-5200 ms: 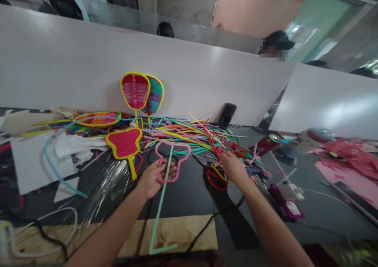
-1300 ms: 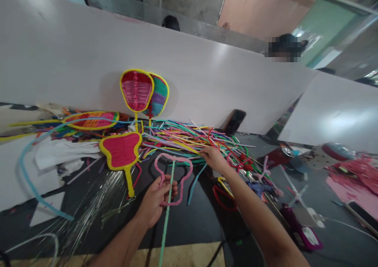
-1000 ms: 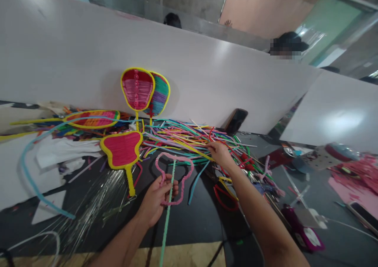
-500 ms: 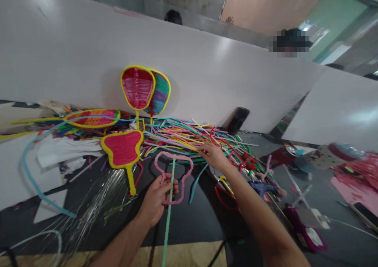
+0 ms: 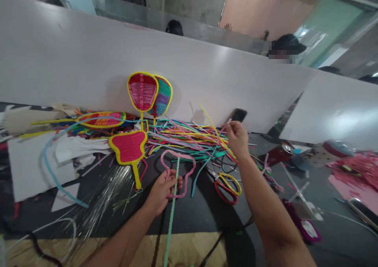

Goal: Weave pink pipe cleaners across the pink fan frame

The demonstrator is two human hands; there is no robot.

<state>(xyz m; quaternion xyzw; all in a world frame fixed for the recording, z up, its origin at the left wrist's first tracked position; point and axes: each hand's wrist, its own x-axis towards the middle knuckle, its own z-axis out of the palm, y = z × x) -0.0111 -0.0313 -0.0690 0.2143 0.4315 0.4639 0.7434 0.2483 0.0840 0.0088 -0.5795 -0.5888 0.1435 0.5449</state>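
Note:
My left hand (image 5: 162, 190) is closed around the lower left side of a pink pipe-cleaner frame (image 5: 193, 164), bent into a wavy fan outline. A twisted mint-green stem (image 5: 169, 231) runs down the frame's middle and out below it, also under my left fingers. My right hand (image 5: 237, 137) is raised over the right end of a heap of coloured pipe cleaners (image 5: 183, 135). Its thumb and fingers pinch what looks like a pale pink pipe cleaner (image 5: 225, 126). Beneath my right forearm lie scissors (image 5: 227, 188) with red and yellow handles.
A finished red fan (image 5: 128, 147) with yellow rim lies left of the frame. Two more fans (image 5: 142, 91) lean on the white partition (image 5: 206, 78). A phone (image 5: 239, 114) stands against it. A can (image 5: 279, 153) and a purple object (image 5: 301, 223) are at right.
My right hand has lifted from the heap and moved right, drawing a pipe cleaner with it. The scissors now show more fully. My left hand keeps its hold; the view has shifted slightly.

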